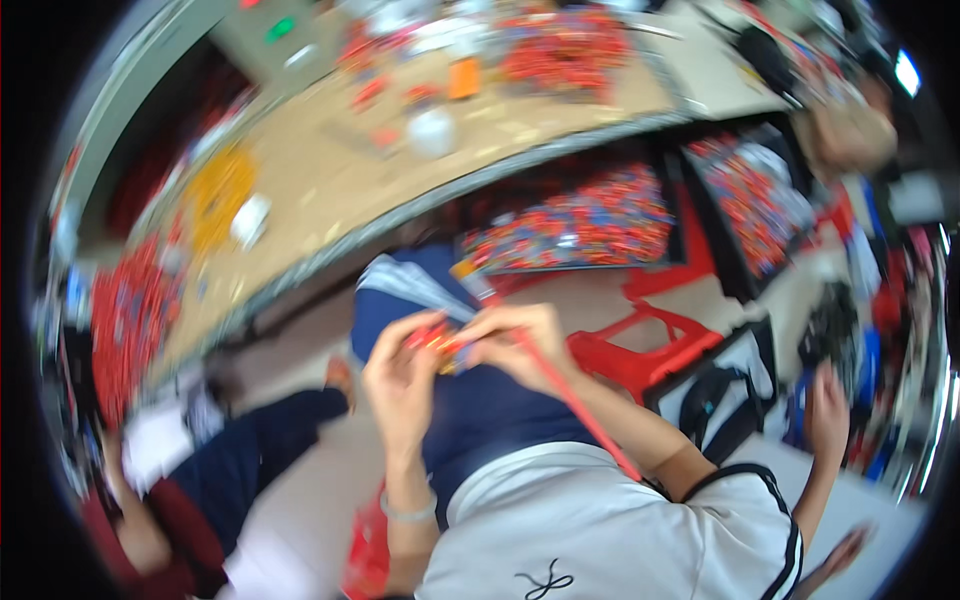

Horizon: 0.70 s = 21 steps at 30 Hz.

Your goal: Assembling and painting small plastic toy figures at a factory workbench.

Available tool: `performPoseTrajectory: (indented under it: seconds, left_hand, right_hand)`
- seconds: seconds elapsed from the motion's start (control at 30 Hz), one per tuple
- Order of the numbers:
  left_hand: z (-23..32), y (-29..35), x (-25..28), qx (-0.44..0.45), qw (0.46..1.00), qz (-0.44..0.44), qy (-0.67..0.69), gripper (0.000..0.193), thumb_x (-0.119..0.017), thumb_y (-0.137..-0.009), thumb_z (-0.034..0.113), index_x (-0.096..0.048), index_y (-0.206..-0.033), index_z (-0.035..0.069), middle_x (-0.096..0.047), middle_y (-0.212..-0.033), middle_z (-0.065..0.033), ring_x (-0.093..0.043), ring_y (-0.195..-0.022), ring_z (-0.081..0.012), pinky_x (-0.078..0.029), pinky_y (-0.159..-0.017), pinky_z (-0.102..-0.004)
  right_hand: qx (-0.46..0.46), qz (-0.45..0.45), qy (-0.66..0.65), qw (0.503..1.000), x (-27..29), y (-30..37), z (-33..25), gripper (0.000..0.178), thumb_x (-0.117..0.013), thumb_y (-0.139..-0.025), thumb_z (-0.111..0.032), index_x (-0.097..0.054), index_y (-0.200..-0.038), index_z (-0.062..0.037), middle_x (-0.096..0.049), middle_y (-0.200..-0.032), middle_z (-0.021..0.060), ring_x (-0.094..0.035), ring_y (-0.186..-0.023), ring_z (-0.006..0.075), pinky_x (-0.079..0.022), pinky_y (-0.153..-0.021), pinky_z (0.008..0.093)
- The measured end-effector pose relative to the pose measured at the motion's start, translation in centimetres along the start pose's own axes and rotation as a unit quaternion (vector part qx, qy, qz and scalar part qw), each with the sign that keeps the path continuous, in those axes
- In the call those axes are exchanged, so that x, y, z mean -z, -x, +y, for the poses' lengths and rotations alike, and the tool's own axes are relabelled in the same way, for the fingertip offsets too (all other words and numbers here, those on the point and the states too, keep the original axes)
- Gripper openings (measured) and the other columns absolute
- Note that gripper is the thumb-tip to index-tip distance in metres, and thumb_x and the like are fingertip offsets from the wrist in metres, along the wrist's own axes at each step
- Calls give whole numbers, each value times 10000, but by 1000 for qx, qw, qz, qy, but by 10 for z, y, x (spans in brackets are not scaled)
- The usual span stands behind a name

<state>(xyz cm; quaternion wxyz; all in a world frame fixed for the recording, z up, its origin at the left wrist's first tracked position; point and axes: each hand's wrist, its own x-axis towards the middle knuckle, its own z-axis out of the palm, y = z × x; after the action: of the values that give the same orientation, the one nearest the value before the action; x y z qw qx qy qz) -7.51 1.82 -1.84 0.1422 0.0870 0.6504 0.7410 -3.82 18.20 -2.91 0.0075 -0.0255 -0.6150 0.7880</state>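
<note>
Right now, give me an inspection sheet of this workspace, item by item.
Surface: tan workbench, crowded.
Job's things: small red and yellow piece pinched between both hands above the lap; red strap runs from it toward the shirt.
Clutter: heaps of red parts, yellow pile, white cup.
Grippers: left hand and right hand both closed on the piece.
Cables: nothing seen.
Surroundings: red stool, bins of red and blue parts, another person's hand; picture blurred.

Workbench top: matt tan board, wood-like. Stool: glossy red plastic. Bracelet: shiny, metallic-looking. Shirt: smooth white cloth. Trousers: matt navy cloth.
</note>
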Motion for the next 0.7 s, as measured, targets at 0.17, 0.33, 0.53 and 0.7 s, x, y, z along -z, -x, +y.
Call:
performPoseTrajectory:
  seconds: [0.17,0.33,0.53,0.7]
  left_hand:
    - [-19,5,-10,35,999,-13,-39,256,-554,-915,70,-532,-1140,-50,-605,-1132,-151,-621,-919,-156,-483,-711,-228]
    - [-28,5,-17,42,995,-54,-69,247,-568,-913,79,-545,-1124,-49,-620,-1094,-154,-648,-839,-185,-464,-614,-220]
    - [-26,2,-15,44,995,-51,-80,223,-554,-915,76,-557,-1105,-41,-631,-1062,-147,-660,-843,-193,-470,-613,-218]
    - [-26,10,-11,59,995,-56,-65,194,-552,-909,55,-570,-1087,-19,-645,-1045,-108,-654,-852,-155,-477,-640,-216]
  right_hand:
    - [7,10,42,999,22,13,1,129,-716,-769,6,-678,-888,35,-677,-823,98,-650,-784,122,-516,-712,256]
    - [-6,121,69,990,51,43,-1,97,-723,-765,-24,-688,-849,11,-689,-783,78,-630,-694,89,-489,-623,226]
    - [-60,130,82,986,65,47,4,104,-678,-820,-9,-673,-918,24,-688,-843,85,-638,-743,88,-505,-662,210]
    - [4,243,87,966,69,47,18,118,-676,-823,-38,-670,-923,24,-689,-824,76,-639,-729,107,-501,-662,232]
